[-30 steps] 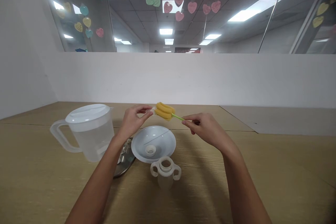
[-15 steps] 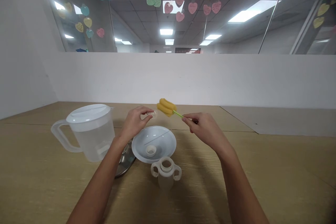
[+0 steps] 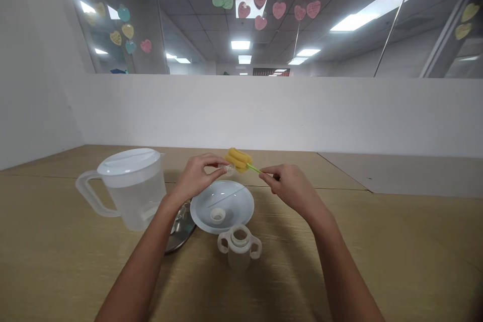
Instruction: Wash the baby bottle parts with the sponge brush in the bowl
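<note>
My left hand [image 3: 202, 173] pinches a small clear piece [image 3: 229, 169], which looks like a bottle nipple, between thumb and fingers. In my right hand [image 3: 289, 181] is the thin green handle of a yellow sponge bottle brush [image 3: 239, 159]. The sponge head is right by the clear piece; whether they touch I cannot tell. Both are above a white bowl [image 3: 241, 211] that has a white screw ring [image 3: 218, 216] inside. In front of the bowl stands an uncapped baby bottle [image 3: 239, 254] with two handles.
A lidded plastic pitcher [image 3: 132, 186] with clear liquid stands at the left. Partly behind my left forearm, a round metal plate [image 3: 183, 234] holds clear items that I cannot make out. A white wall [image 3: 256, 113] rises behind the wooden table [image 3: 396, 241].
My left hand has brought the clear piece slightly right and down, nearer the sponge head. My right hand has moved the brush a little left and down, and its angle has shifted.
</note>
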A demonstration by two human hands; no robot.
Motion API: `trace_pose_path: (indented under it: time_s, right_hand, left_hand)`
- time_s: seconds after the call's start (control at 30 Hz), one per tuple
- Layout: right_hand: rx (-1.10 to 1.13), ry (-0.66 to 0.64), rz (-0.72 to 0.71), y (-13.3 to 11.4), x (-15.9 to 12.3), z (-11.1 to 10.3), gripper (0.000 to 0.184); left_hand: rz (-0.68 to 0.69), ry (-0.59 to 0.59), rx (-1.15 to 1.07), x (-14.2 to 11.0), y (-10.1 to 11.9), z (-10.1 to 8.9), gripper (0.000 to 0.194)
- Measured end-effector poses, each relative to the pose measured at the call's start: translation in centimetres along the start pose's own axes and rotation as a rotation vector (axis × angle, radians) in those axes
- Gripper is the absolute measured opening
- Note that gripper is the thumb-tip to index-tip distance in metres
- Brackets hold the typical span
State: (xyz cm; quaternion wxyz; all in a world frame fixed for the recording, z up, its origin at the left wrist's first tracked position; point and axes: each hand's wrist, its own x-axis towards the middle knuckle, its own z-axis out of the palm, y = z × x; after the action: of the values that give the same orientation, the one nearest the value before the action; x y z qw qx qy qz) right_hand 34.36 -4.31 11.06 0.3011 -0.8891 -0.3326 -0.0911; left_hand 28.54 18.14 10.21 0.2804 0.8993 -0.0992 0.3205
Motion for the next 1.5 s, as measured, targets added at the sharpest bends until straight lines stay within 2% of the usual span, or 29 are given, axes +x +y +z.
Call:
trace_pose_path:
  time_s: [0.33,0.5,0.57,0.67,0.77,0.87,1.07,1.5]
  right_hand:
    - [0.044,-0.099,-0.076,0.4,-0.2,-0.3,0.036]
    - [0.055,-0.136,-0.073,0.5,-0.5,-0.9,0.037]
    - [0.061,-0.108,-0.06,0.7,-0.6,-1.1,0.038]
    - [0.045,-0.084,-0.046,0.8,-0.6,-1.3,0.038]
    - [0.032,-0.091,-0.029,0.8,-0.5,-1.3,0.035]
    - [0.028,-0.104,-0.031,0.7,-0.5,-1.3,0.034]
    - [0.028,-0.105,-0.046,0.5,-0.6,-1.3,0.033]
    - [0.023,-0.105,-0.035,0.6,-0.6,-1.3,0.032]
  left_hand:
    - [-0.091,0.091,0.075,0.0,0.3,-0.7,0.023]
    - [-0.204,0.169,0.447,-0.2,-1.6,-2.2,0.029]
    - [-0.305,0.109,0.588,-0.3,-2.5,-2.9,0.031]
    - [-0.472,-0.093,0.698,-0.6,-3.6,-3.6,0.029]
    - [-0.61,-0.291,0.767,-0.7,-4.6,-3.2,0.025]
    - [-0.67,-0.403,0.797,-0.9,-5.7,-2.2,0.02]
    - [-0.69,-0.493,0.782,-1.3,-7.4,-1.0,0.022]
    - [-0.736,-0.634,0.631,-1.6,-9.1,0.3,0.017]
